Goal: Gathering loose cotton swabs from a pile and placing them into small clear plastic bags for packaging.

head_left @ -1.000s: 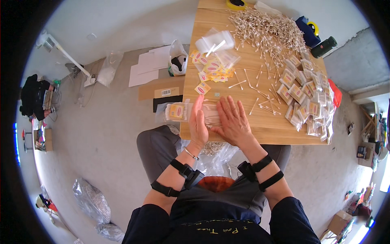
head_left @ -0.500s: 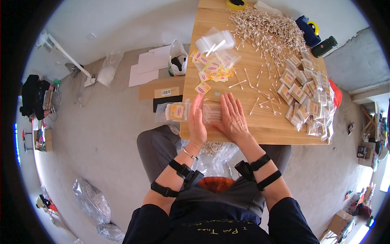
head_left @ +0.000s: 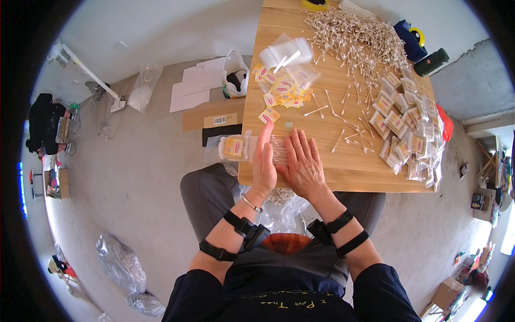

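Observation:
A row of cotton swabs lies on the table near its front left edge, between my two hands. My left hand stands on its side at the row's left end, fingers stretched out. Flat over the right end of the swabs, my right hand has its fingers straight, and its thumb reaches close to my left palm. Part of the row is hidden under it. Left of my left hand, a clear bag with swabs and a yellow-white card overhangs the table's left edge. Just beyond my fingers lies a loose printed card.
Yellow cards and clear empty bags lie farther back. A large heap of swabs covers the far side, with stray swabs nearer. Packed swab bags pile up at the right edge. A dark green cylinder stands behind them.
My right hand has slid left toward my left hand, so the gap between them is narrower and less of the swab row shows. My left hand has shifted only slightly.

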### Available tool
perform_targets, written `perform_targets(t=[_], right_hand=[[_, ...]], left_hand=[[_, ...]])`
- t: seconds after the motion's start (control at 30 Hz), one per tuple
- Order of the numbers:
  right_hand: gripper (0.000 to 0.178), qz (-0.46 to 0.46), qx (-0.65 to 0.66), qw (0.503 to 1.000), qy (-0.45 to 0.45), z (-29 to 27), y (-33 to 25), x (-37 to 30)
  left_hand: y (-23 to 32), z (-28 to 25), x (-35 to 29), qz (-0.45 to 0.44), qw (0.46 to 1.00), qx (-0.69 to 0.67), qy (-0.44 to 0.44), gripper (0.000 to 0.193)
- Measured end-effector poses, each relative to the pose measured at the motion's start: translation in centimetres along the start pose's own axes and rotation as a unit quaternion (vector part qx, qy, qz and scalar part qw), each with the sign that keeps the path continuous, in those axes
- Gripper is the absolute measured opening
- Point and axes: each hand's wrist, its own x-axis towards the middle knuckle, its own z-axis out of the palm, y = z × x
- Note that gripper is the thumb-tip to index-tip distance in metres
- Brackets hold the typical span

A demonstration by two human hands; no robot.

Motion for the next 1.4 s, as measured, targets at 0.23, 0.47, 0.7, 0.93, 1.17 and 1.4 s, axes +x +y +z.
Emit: perform_targets(t=[0.23,0.47,0.7,0.93,1.17,1.4], right_hand=[[0.066,0.047,0.253,0.955,0.149,0.5,1.0,0.2],[0.054,0.122,0.501,0.825,0.232,1.1,0.0,1.5],[0.058,0.098,0.47,0.853,0.204,0.6,-0.9,1.9],[0.061,0.023,0.175,0.974,0.145,-0.1,0.3,1.5],[0.084,-0.058,-0.02,0.998,-0.022,-0.1,-0.5,-0.5],[0.09,-0.059,-0.055,0.997,-0.009,-0.3,-0.7,-0.1]], left_hand=[[1.7,-0.1,0.5,0.018,0.997,0.075,0.0,0.064],[1.8,0.1,0.9,0.009,0.998,0.068,0.004,0.069],[1.1,-0.1,0.5,-0.015,0.997,0.065,-0.026,0.07],[0.3,-0.6,0.9,-0.014,0.999,-0.048,0.002,0.064],[0.0,-0.7,0.9,-0.015,0.997,-0.073,-0.019,0.062],[0.5,-1.5,1.1,-0.02,0.996,-0.046,-0.076,0.064]])
